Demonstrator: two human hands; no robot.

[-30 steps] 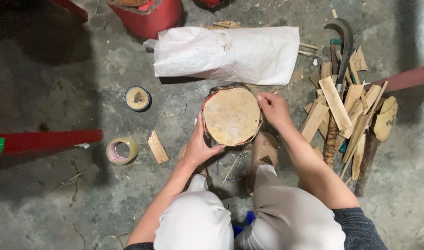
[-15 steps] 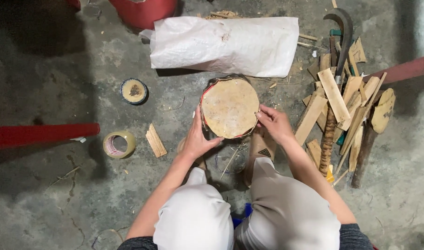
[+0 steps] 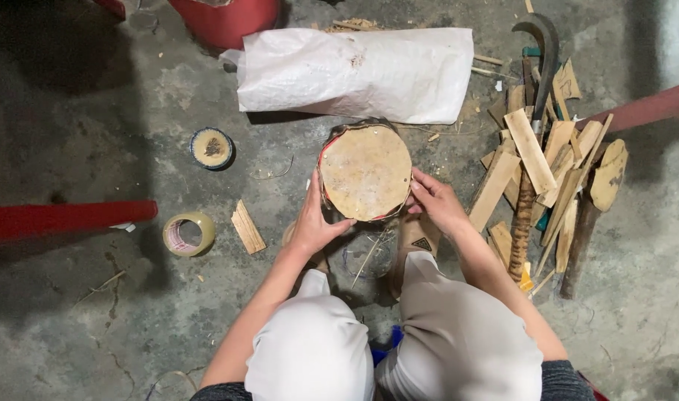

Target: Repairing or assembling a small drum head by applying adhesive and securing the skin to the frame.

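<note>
Change since earlier frames: right hand (image 3: 434,199) is found lower on the drum's rim than a second ago; left hand (image 3: 315,221) is kept at the near-left edge.
White sack (image 3: 358,73): laid flat on the concrete floor (image 3: 94,319), just beyond the drum.
Wood offcuts (image 3: 532,160): piled to the right, with a curved blade (image 3: 543,44) resting on top.
Round drum (image 3: 365,172): stood on the floor between the knees, tan skin face up, red band seen at its rim.
Left hand: fingers curled around the drum's side, thumb on the edge.
Right hand: fingertips pressed on the rim; grip is partly hidden.
Tape rolls: clear roll (image 3: 189,234) and dark roll (image 3: 211,148) lie well left of the drum.
</note>
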